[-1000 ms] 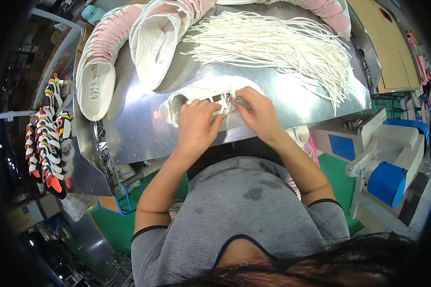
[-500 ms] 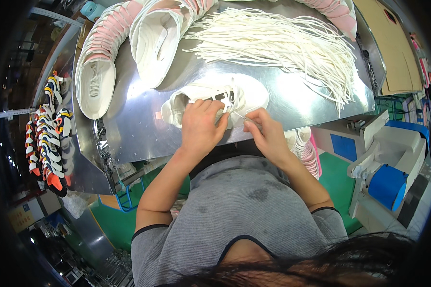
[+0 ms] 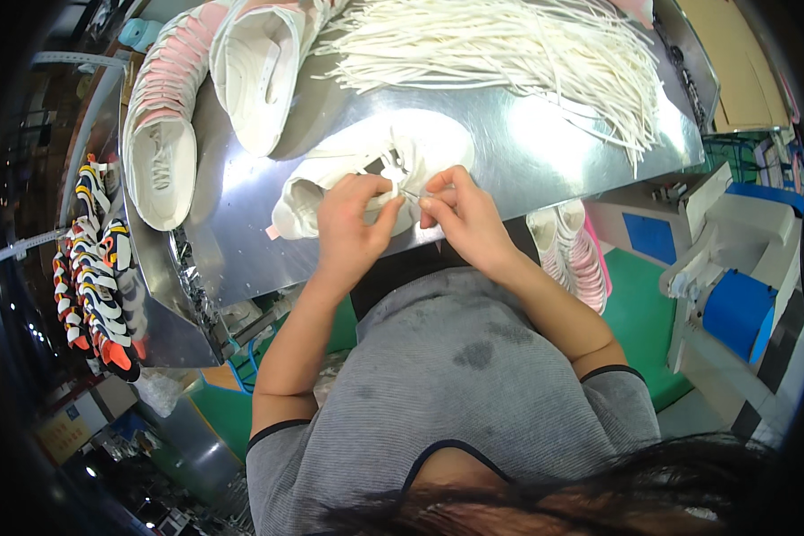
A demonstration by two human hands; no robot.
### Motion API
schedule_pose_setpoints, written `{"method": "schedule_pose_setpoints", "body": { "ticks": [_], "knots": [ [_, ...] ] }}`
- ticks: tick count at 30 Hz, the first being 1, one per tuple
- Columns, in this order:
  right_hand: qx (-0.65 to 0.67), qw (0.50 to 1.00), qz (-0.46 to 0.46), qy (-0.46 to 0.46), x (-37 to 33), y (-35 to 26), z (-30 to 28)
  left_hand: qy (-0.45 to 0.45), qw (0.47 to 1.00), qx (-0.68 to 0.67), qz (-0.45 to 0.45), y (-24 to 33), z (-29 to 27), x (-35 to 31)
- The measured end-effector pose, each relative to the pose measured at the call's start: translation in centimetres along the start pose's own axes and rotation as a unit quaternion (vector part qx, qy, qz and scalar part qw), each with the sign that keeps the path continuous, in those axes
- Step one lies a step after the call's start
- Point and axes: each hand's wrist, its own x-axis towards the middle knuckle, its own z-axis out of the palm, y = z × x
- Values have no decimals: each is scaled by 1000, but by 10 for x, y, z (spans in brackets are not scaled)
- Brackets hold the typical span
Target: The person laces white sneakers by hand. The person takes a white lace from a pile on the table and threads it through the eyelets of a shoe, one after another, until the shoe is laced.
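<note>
A white sneaker [image 3: 433, 138] lies on the metal table in front of me, toe to the right and heel to the left. My left hand [image 3: 353, 219] rests over its near side, thumb and fingers pinched on a white shoelace [image 3: 397, 177] at the eyelets. Close by on the right, my right hand [image 3: 463, 214] is closed around a thin, pin-like metal tool [image 3: 412, 194]. The tool's tip points at the lace beside my left fingertips. Most of its length is hidden in my fingers. A small pink tab [image 3: 272, 232] sticks out at the heel.
Loose white laces [image 3: 500, 54] lie in a heap at the table's far side. Nested pink-and-white shoes [image 3: 165, 134] curve along the left, beside another white shoe [image 3: 257, 80]. Multicoloured shoes [image 3: 98, 277] stand farther left. More shoes [image 3: 573, 255] sit below the table's right edge.
The whole view has shifted a little. The sneaker has turned slightly, its heel nearer me. My right hand has come closer to the left one, and the tool's tip stays by the lace.
</note>
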Motion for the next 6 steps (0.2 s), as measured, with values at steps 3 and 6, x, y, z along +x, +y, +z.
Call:
{"method": "schedule_pose_setpoints", "body": {
  "ticks": [3, 6],
  "knots": [
    [55, 997, 48, -26, -4, 6, -6, -30, 999, -33, -18, 0, -7, -3],
    [-20, 998, 54, -15, -14, -4, -7, -69, 997, -26, 14, 1, -8, -6]
  ]
}}
